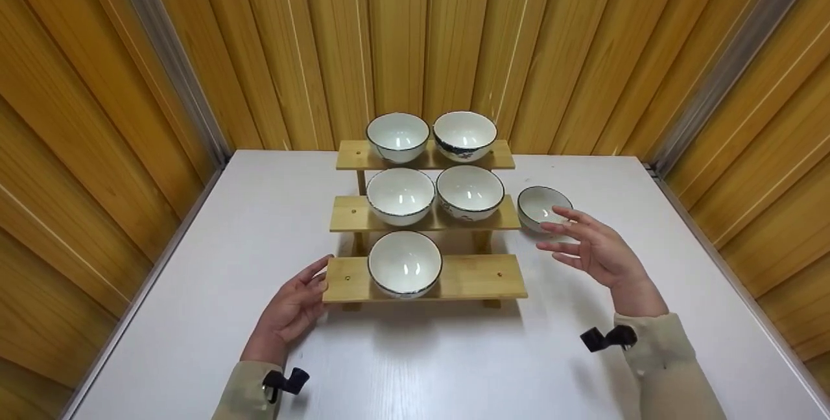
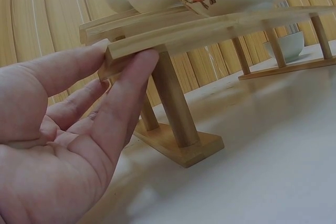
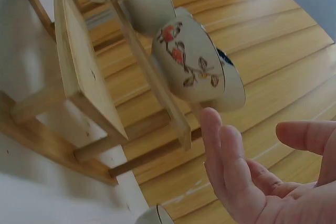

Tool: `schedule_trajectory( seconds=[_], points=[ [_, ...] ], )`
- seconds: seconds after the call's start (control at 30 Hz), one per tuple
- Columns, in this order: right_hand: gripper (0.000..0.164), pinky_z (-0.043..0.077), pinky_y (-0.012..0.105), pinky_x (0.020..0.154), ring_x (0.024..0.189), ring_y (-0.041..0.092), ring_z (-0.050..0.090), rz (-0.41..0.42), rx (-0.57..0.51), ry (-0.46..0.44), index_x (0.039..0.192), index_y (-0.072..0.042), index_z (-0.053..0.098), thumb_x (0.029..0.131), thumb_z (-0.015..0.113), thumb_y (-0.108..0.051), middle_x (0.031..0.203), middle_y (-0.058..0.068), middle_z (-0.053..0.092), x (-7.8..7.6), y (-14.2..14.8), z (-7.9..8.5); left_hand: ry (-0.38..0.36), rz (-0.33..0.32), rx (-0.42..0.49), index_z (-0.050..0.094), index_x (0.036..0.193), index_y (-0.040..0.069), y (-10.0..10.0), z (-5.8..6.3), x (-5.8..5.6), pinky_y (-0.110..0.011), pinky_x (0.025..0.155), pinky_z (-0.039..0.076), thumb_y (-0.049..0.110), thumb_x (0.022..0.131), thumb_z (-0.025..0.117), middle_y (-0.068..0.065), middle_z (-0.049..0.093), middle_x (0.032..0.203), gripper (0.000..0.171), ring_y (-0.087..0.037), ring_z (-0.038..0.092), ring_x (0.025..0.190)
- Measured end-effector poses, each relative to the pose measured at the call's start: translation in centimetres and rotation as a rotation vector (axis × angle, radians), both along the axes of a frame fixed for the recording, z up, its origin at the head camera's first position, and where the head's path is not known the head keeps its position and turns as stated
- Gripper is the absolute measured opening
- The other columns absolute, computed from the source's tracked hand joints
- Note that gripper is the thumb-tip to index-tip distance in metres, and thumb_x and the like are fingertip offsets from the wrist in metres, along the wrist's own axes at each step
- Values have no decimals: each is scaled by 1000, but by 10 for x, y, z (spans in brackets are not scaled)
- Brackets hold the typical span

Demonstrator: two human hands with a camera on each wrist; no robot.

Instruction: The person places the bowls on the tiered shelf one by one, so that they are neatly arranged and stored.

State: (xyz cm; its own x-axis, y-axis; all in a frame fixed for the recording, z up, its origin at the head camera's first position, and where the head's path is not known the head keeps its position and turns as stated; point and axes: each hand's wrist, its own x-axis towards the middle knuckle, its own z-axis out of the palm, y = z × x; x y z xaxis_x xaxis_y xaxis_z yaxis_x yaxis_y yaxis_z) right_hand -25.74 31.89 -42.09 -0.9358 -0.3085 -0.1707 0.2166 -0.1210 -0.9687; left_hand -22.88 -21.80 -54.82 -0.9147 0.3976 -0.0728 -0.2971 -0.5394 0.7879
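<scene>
A three-tier wooden display stand (image 1: 480, 277) stands on the white table with white, dark-rimmed bowls on its steps. My left hand (image 1: 295, 306) pinches the left end of its lowest step; in the left wrist view the digits (image 2: 131, 85) lie above and below the board's corner. On that step sits one bowl (image 1: 405, 263), left of the middle. To the right of the stand, another bowl (image 1: 538, 203) rests on the table. My right hand (image 1: 593, 248) hovers over its near side with fingers spread, holding nothing; the fingers partly hide the bowl in the head view.
Two bowls stand side by side on the middle step, a left one (image 1: 401, 196) and a right one (image 1: 470, 192). The top step bears two more bowls (image 1: 397, 137). Behind the table (image 1: 259, 212) rises a wood-panelled wall (image 1: 395, 37), with similar panels at both sides.
</scene>
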Motion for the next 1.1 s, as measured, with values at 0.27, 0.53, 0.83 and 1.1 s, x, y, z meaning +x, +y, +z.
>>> schedule_trajectory(
  seconds=[0.27,0.53,0.83,1.1],
  points=[
    [52,61,30,92,101,17,76,-251,54,-153,156,-20,30,109,50,-26,141,11,53,-24,27,-21,-27,25,-27,45,153,18,1,1,0,-26,95,59,-4,103,52,-2,61,138,54,-16,68,120],
    [75,56,40,105,103,24,75,-310,-17,-280,167,-21,-5,110,45,-26,173,19,-3,-51,29,-45,-15,25,-35,33,160,11,1,1,0,-26,95,59,-3,103,53,-2,62,137,62,-16,68,120],
    [77,54,41,106,99,25,72,-409,-96,-321,167,-29,-1,109,49,-25,173,15,9,-74,18,-62,16,-3,-37,29,162,10,0,0,-1,-27,98,58,-3,104,52,0,61,138,64,-15,66,122],
    [79,59,31,97,89,13,68,-465,-113,-260,167,-30,-3,107,44,-8,174,13,8,-83,7,-72,0,2,-44,22,163,8,1,1,-1,-28,99,58,-4,103,52,-1,61,139,69,-16,66,123]
  ],
)
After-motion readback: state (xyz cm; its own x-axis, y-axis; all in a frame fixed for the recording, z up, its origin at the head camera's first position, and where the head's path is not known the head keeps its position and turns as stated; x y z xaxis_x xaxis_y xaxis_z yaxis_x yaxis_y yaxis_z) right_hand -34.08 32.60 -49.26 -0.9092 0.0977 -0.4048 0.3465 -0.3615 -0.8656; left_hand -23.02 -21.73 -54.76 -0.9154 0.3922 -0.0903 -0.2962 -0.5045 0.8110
